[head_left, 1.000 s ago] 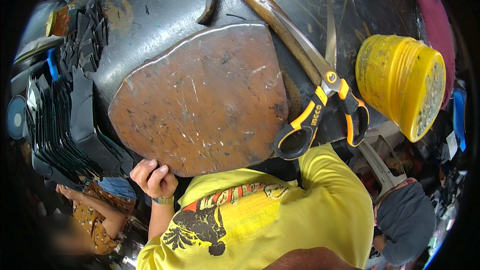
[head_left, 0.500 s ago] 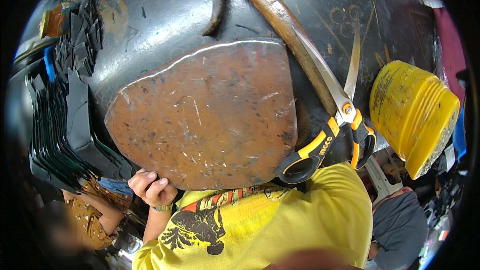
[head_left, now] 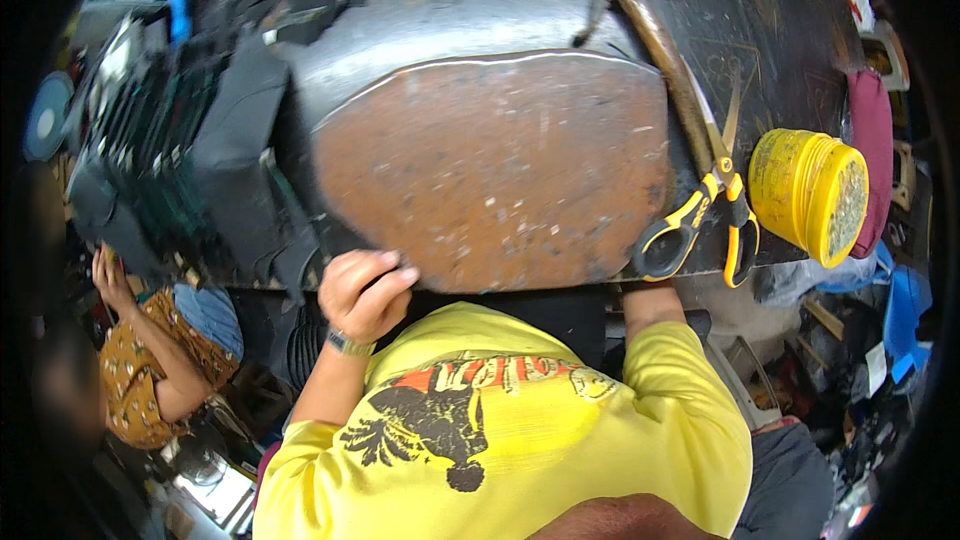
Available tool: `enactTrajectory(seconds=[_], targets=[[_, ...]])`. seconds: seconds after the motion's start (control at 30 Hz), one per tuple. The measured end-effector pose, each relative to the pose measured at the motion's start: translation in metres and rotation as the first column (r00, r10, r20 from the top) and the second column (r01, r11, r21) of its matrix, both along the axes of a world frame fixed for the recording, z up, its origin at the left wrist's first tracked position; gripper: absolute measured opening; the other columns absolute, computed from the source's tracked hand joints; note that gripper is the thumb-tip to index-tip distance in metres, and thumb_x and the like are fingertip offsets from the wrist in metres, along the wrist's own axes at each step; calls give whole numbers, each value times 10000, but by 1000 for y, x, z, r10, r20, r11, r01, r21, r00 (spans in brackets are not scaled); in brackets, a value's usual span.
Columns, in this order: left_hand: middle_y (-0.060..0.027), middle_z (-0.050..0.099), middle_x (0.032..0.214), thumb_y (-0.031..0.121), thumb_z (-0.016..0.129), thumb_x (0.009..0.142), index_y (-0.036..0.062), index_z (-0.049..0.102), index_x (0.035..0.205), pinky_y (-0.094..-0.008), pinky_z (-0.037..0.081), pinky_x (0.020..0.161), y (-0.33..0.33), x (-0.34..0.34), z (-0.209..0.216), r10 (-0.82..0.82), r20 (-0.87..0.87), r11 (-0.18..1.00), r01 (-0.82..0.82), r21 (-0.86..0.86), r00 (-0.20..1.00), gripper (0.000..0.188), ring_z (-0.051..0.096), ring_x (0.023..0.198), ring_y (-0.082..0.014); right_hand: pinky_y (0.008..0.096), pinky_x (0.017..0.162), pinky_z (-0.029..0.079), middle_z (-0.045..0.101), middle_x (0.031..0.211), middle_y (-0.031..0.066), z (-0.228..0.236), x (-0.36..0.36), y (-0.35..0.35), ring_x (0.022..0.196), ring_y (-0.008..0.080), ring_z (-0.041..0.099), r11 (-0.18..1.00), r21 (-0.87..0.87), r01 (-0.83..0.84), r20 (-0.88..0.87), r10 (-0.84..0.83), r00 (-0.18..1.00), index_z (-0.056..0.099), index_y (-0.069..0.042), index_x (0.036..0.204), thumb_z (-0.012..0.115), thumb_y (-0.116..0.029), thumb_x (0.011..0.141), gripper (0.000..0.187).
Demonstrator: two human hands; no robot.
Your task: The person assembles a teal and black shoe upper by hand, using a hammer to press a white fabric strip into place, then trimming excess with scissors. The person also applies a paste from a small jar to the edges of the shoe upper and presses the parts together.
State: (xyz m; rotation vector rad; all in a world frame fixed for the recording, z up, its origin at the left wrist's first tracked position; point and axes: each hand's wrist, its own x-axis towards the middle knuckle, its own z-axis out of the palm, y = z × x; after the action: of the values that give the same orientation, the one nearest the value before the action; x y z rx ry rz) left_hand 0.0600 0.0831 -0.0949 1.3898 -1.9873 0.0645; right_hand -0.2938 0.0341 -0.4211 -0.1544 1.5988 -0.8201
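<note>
Head view, looking down over a yellow shirt (head_left: 520,430) at a dark metal desk (head_left: 450,10). The right hand is hidden: its forearm (head_left: 650,305) runs up to the near desk edge and disappears beneath it, so whether that hand is open or closed, and what it touches, cannot be told. The far corners of the desk are lost in the dark fisheye rim, and the stack of dark cut sheets (head_left: 170,140) at 9 o'clock is too blurred to make out piece by piece.

The left hand (head_left: 362,292), wearing a wristband (head_left: 350,344), rests on the near edge of the rusty brown rounded sheet (head_left: 490,170), fingers (head_left: 385,265) curled over that edge in a loose, half-closed hold. The sheet lies flat at the centre of the desk. At 3 o'clock from it lie yellow-handled scissors (head_left: 705,210), blades pointing away, alongside a long brown wooden handle (head_left: 665,60); further toward 3 o'clock a yellow tub (head_left: 805,195) lies on its side. At 8 o'clock another person's arm (head_left: 140,335) shows, apart from the desk work
</note>
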Motion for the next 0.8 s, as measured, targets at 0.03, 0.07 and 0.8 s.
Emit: enactTrajectory(seconds=[0.03, 0.07, 0.8], targets=[[-66, 682, 975, 11, 752, 684, 137, 737, 940, -350, 556, 697, -2, 3, -1, 3, -31, 1000, -3, -9, 1000, 286, 676, 791, -245, 335, 810, 537, 688, 1096, 80, 2, 0, -4, 984, 201, 664, 1000, -10, -25, -6, 25, 1000, 655, -31, 1197, 596, -243, 951, 329], [-68, 685, 964, 2, 744, 683, 127, 735, 941, -355, 560, 698, -3, 2, -1, -33, -44, 999, 32, -17, 999, 288, 677, 796, -244, 334, 810, 537, 688, 1096, 79, 6, -2, -7, 984, 200, 664, 998, -31, -46, -10, 46, 999, 655, -32, 1197, 598, -246, 951, 331], [-105, 616, 1215, 201, 707, 866, 97, 698, 1008, -477, 413, 1034, 51, -35, 35, -618, -434, 780, 577, -240, 656, 176, 538, 1240, -319, 341, 1070, 400, 560, 1324, 106, 330, 115, 75, 1269, 216, 510, 6, -354, -935, -737, 613, 283, 548, -34, 1328, 517, -314, 1033, 407]])
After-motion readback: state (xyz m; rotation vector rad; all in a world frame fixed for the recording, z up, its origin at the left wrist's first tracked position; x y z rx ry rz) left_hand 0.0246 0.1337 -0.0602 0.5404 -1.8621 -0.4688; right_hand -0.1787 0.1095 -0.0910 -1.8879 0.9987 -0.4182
